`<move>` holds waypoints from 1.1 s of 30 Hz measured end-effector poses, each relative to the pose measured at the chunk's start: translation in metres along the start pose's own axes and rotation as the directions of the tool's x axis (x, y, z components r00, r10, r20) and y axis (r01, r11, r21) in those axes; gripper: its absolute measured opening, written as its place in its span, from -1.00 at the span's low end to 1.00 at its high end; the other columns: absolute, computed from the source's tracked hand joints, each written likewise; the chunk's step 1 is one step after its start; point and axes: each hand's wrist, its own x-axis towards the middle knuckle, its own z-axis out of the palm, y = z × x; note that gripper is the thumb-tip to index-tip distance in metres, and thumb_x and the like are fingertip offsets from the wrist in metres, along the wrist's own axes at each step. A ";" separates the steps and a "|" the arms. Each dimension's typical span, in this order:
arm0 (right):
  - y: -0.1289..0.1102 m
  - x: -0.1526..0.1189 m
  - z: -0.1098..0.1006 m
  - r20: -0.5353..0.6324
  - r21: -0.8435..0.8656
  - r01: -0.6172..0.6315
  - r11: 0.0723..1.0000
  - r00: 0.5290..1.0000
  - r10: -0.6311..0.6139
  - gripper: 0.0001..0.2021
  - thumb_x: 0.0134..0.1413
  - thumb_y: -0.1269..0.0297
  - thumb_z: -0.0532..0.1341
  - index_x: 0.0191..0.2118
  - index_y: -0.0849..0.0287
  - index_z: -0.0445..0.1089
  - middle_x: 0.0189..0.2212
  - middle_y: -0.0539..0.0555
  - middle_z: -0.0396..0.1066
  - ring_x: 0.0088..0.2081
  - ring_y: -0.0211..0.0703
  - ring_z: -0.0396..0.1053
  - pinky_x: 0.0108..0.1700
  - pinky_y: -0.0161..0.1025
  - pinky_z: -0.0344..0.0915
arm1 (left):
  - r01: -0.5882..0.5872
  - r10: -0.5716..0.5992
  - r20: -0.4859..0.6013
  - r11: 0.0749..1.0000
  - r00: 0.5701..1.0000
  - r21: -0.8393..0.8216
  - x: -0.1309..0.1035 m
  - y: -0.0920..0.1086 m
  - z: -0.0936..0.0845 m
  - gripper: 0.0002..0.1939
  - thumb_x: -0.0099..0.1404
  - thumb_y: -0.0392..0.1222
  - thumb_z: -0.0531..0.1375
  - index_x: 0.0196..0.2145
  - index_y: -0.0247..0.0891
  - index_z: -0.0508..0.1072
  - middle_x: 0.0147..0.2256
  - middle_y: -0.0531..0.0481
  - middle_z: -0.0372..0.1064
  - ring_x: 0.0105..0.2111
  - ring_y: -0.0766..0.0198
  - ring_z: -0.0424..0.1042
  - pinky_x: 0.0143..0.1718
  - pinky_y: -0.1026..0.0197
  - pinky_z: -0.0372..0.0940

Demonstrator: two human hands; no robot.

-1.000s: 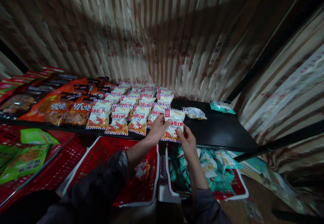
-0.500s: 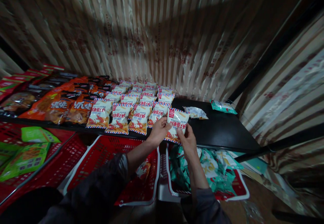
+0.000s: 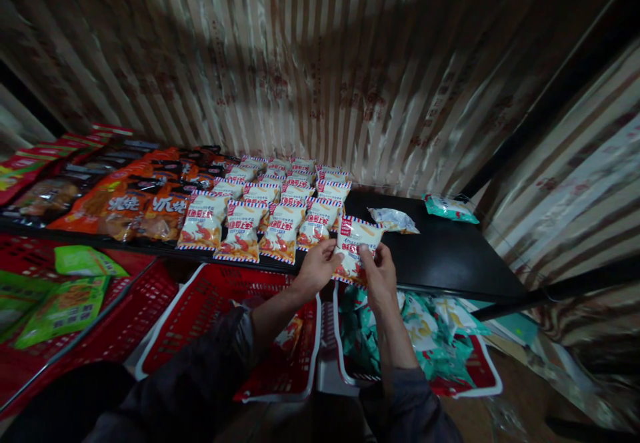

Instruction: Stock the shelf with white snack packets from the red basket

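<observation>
Between my two hands is a white snack bag [image 3: 356,235] with red lettering and striped ends, at the front edge of the black shelf [image 3: 450,263]. My left hand [image 3: 320,266] pinches its left side with thumb and fingers. On the right side, my right hand [image 3: 379,273] grips it, thumb across the front. Rows of matching snack bags [image 3: 283,229] stand just left of it, propped up and facing me. Behind and to the right, another pale bag [image 3: 394,220] lies flat on the shelf.
Orange snack packets [image 3: 123,209] fill the shelf's left part. A teal packet [image 3: 450,209] lies near the right end. Below are a red basket [image 3: 200,296] with a few bags, one [image 3: 493,363] heaped with teal packets, and one at left holding green packets [image 3: 65,309].
Both hands still hold the same bag, which has dipped very slightly. The whole view has shifted a little, so things appear farther right.
</observation>
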 end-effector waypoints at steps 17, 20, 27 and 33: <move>-0.015 -0.003 0.006 -0.126 0.357 -0.098 0.929 0.980 0.152 -0.63 -0.36 0.17 0.50 -0.37 0.17 0.45 -0.51 -0.04 0.56 -0.50 -0.17 0.51 -0.28 -0.14 0.50 | -0.013 0.015 -0.012 0.987 1.000 0.159 -0.024 -0.013 0.000 -0.85 0.17 -0.30 0.22 -0.26 -0.30 0.50 -0.23 -0.09 0.51 -0.21 0.20 0.50 -0.11 0.17 0.40; -0.015 -0.003 0.004 -0.109 0.322 -0.123 0.939 0.980 0.166 -0.63 -0.31 0.11 0.48 -0.36 0.17 0.44 -0.51 -0.02 0.56 -0.48 -0.11 0.53 -0.26 -0.10 0.51 | -0.029 0.027 0.016 0.983 1.000 0.183 -0.026 -0.007 -0.001 -0.86 0.16 -0.25 0.25 -0.28 -0.29 0.49 -0.24 -0.09 0.50 -0.23 0.17 0.51 -0.11 0.14 0.41; -0.016 -0.005 0.004 -0.024 0.303 -0.181 0.936 0.980 0.197 -0.56 -0.38 0.06 0.50 -0.35 0.17 0.42 -0.51 0.01 0.57 -0.49 -0.08 0.53 -0.29 -0.10 0.50 | -0.055 0.032 0.140 0.985 0.990 0.163 -0.019 0.000 -0.001 -0.62 0.21 -0.15 0.26 -0.01 -0.27 0.41 -0.07 -0.16 0.50 -0.08 0.12 0.48 -0.03 0.10 0.38; -0.016 -0.007 0.006 0.033 0.282 -0.188 0.941 0.982 0.186 -0.57 -0.26 0.02 0.46 -0.29 0.17 0.42 -0.48 0.01 0.56 -0.41 -0.06 0.55 -0.24 -0.09 0.49 | -0.021 0.003 0.136 0.992 0.991 0.128 -0.010 -0.006 0.004 -0.72 0.24 -0.05 0.25 -0.17 -0.29 0.47 -0.23 -0.09 0.54 -0.22 0.14 0.51 -0.11 0.12 0.39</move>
